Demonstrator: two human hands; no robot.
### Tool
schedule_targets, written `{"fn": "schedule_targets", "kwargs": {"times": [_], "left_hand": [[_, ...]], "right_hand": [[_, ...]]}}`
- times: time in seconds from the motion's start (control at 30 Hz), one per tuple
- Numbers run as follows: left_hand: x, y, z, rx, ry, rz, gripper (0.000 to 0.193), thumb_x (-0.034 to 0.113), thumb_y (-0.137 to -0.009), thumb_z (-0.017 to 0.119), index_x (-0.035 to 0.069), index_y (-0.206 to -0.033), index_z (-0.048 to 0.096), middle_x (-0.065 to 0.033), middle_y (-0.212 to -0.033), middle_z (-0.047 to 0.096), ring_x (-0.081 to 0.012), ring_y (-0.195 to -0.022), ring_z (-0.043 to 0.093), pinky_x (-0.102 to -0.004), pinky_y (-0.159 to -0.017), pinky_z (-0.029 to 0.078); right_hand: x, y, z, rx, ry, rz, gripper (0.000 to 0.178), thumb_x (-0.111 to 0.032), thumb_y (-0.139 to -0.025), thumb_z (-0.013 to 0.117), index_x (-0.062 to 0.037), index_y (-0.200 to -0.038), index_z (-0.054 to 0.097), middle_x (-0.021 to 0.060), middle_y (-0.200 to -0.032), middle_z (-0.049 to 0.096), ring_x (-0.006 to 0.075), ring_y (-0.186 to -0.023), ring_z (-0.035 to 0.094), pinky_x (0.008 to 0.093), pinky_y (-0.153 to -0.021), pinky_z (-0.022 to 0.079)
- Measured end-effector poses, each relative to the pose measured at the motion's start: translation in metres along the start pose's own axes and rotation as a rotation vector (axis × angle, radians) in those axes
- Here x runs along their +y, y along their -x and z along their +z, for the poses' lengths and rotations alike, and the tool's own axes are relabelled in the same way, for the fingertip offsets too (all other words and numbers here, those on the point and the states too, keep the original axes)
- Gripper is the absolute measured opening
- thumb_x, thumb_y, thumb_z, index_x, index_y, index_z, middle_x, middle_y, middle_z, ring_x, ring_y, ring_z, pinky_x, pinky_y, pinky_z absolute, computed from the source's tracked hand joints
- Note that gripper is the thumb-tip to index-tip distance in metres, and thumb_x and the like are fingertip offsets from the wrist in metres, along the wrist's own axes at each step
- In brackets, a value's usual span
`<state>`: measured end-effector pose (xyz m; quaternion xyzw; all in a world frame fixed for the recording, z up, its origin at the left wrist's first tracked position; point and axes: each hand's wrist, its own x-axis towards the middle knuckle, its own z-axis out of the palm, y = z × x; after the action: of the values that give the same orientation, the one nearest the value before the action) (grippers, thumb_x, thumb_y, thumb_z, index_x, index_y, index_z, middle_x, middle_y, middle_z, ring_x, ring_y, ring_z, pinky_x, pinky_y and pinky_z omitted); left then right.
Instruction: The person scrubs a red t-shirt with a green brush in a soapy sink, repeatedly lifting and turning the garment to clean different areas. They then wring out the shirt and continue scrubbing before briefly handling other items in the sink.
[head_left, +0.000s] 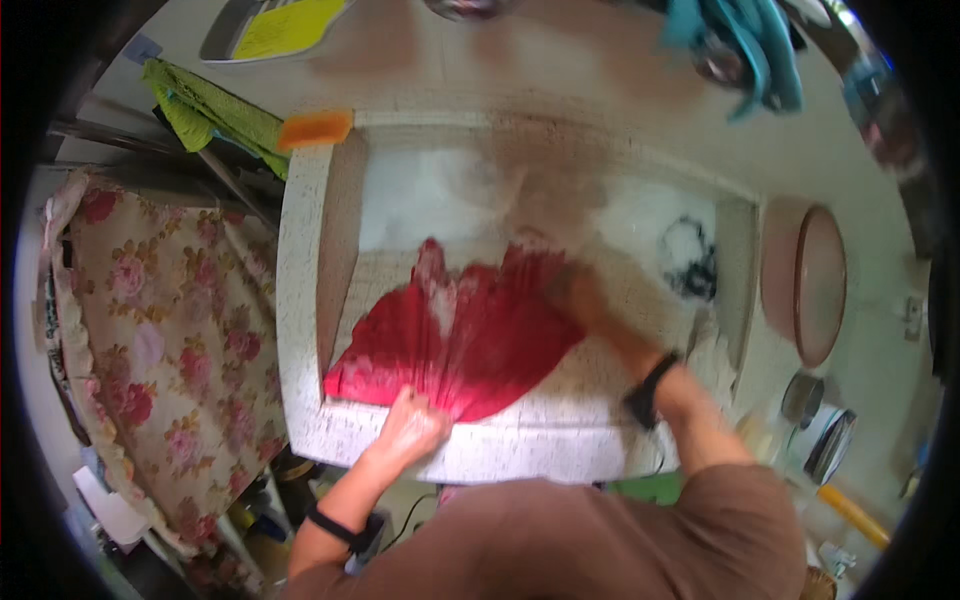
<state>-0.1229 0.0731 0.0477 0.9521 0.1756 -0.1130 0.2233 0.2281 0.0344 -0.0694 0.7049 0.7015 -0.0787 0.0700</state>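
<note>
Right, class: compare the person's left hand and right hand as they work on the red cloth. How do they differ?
The left hand sits at the near rim of the stone washbasin, pinning the edge of the red cloth; the right hand reaches further in, on the cloth's far side. The left hand looks sharp; the right hand is blurred. Both touch the cloth, and both arms wear a dark wristband.

Orange sponge (314,129) on sink edge, floral cloth (150,350) left, round lid (820,285) right.
</note>
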Motion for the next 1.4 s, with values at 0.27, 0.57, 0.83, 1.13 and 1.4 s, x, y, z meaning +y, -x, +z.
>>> {"fn": "schedule_targets", "kwargs": {"times": [0.27,0.57,0.83,1.13,1.4], "left_hand": [[0.100,-0.142,0.001,-0.003,0.139,0.331,0.056,0.031,-0.083,0.064,0.016,-0.136,0.051,-0.0165,-0.147,0.039,-0.0346,-0.134,0.038,-0.0642,-0.107,0.025],[0.016,-0.180,0.076,-0.046,-0.272,-0.217,0.054,0.029,-0.088,0.048,0.006,-0.137,0.045,-0.0127,-0.144,0.043,-0.0311,-0.131,0.041,-0.0743,-0.099,0.025],[-0.107,-0.067,0.033,-0.231,-0.400,-0.537,0.068,0.036,-0.087,0.054,0.012,-0.147,0.032,-0.0085,-0.156,0.026,-0.0264,-0.142,0.028,-0.0558,-0.113,0.021],[-0.072,-0.118,0.041,-0.141,-0.112,-0.661,0.054,0.029,-0.091,0.044,0.005,-0.140,0.043,-0.0174,-0.154,0.026,-0.0403,-0.142,0.022,-0.0620,-0.112,0.017],[-0.041,-0.217,0.033,-0.081,-0.047,-0.362,0.053,0.030,-0.086,0.061,0.013,-0.135,0.050,-0.0178,-0.152,0.030,-0.0420,-0.140,0.024,-0.0629,-0.108,0.025]], "right_hand": [[0.167,0.056,0.055,-0.209,-0.902,0.816,0.052,-0.035,-0.084,0.068,-0.0064,-0.126,0.060,0.0218,-0.134,0.049,0.0361,-0.123,0.048,0.0469,-0.105,0.038],[0.191,0.083,-0.021,-0.348,-0.174,0.554,0.057,-0.023,-0.078,0.072,-0.0080,-0.131,0.054,0.0178,-0.140,0.044,0.0334,-0.128,0.045,0.0407,-0.103,0.043],[0.242,0.050,0.024,-0.632,-0.149,1.030,0.046,-0.020,-0.079,0.069,0.0018,-0.118,0.058,0.0199,-0.122,0.057,0.0297,-0.112,0.058,0.0375,-0.082,0.055],[0.160,-0.015,-0.016,-0.530,-0.831,0.794,0.026,-0.020,-0.077,0.066,0.0040,-0.068,0.067,0.0205,-0.080,0.069,0.0277,-0.068,0.066,0.0412,-0.065,0.052],[0.079,-0.047,-0.070,-0.416,-0.781,0.159,0.048,-0.024,-0.077,0.073,-0.0047,-0.120,0.063,0.0166,-0.125,0.057,0.0303,-0.121,0.049,0.0427,-0.098,0.043]]}}
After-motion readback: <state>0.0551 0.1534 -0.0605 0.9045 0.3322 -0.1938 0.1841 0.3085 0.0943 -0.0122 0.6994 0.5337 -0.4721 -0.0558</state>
